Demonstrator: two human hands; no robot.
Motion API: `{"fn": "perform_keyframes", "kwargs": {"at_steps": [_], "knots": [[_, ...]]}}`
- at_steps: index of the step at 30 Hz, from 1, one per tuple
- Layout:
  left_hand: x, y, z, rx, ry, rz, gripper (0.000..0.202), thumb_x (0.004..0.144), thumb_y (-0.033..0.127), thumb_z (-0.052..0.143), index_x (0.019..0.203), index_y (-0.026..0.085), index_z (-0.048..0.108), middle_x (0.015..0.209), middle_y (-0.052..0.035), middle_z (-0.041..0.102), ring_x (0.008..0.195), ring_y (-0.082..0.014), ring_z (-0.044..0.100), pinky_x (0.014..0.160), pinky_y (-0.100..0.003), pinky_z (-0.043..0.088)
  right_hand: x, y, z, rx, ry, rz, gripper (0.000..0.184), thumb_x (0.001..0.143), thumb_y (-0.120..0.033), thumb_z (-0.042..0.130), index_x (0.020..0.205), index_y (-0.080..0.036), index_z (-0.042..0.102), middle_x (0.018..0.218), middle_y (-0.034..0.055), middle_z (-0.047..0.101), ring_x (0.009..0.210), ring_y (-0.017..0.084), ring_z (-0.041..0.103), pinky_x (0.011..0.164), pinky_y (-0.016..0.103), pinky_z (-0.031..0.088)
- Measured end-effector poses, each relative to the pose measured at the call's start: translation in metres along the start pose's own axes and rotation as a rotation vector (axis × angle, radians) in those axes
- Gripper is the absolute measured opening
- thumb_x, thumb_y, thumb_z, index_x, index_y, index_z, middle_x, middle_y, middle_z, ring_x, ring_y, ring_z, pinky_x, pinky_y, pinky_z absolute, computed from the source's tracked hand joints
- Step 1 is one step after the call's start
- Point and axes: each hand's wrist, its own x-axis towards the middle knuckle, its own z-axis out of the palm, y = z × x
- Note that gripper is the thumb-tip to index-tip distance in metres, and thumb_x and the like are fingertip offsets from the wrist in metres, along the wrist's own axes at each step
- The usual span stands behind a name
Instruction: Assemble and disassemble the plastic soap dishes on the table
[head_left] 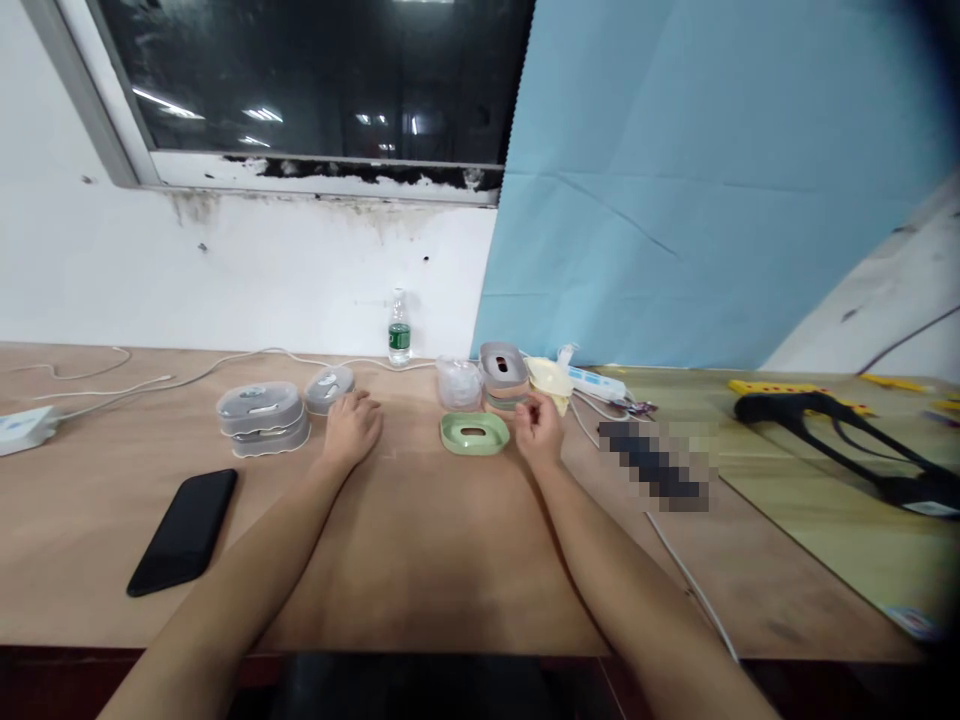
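My left hand [354, 430] lies palm down on the table, its fingers stretched out beside a grey oval dish wrapped in clear plastic [330, 388]. With fingers curled, my right hand [539, 430] grips the right edge of a stack of oval dishes [504, 370]; the top one is grey with a slot, and pinkish and green ones show beneath. In front of the stack sits a single green oval dish [474, 436] with a slot in its bottom. Left of the stack is a crumpled clear plastic bag [460, 384]. A pale yellow piece [551, 378] is behind my right hand.
Two plastic-wrapped grey dishes [262, 415] are stacked at left, above a black phone [184, 530]. A water bottle [399, 330] stands against the wall. White power strips [598, 384] and cables lie along the back. Black straps [847, 440] lie at right.
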Motion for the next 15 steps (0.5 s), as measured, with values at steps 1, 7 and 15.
{"fn": "perform_keyframes", "kwargs": {"at_steps": [1, 7, 15], "knots": [[0.002, -0.004, 0.000, 0.065, 0.020, -0.045, 0.036, 0.087, 0.039, 0.046, 0.111, 0.019, 0.064, 0.131, -0.0125, 0.051, 0.123, -0.0312, 0.043, 0.103, -0.047, 0.031, -0.002, -0.008, 0.003, 0.023, -0.044, -0.057, 0.031, 0.086, -0.040, 0.049, 0.104, -0.016, 0.059, 0.074, 0.0027, 0.058, 0.064, 0.016, 0.053, 0.063, 0.028, 0.044], [0.008, -0.021, 0.013, 0.296, -0.024, -0.311, 0.068, 0.079, 0.044, 0.055, 0.136, 0.010, 0.041, 0.149, -0.0239, 0.025, 0.138, -0.0422, 0.016, 0.106, -0.060, 0.012, -0.013, -0.054, 0.021, 0.165, -0.276, -0.383, 0.012, 0.085, -0.027, 0.055, 0.091, -0.018, 0.062, 0.072, 0.0031, 0.064, 0.066, 0.015, 0.058, 0.065, 0.027, 0.044], [0.002, 0.007, 0.004, 0.176, -0.111, -0.024, 0.056, 0.083, 0.041, 0.051, 0.133, 0.016, 0.045, 0.139, -0.0174, 0.045, 0.126, -0.0346, 0.038, 0.104, -0.054, 0.023, -0.011, -0.052, 0.029, 0.205, -0.369, -0.333, 0.011, 0.085, -0.021, 0.054, 0.078, -0.020, 0.062, 0.068, 0.0021, 0.064, 0.063, 0.014, 0.059, 0.063, 0.026, 0.044]]}}
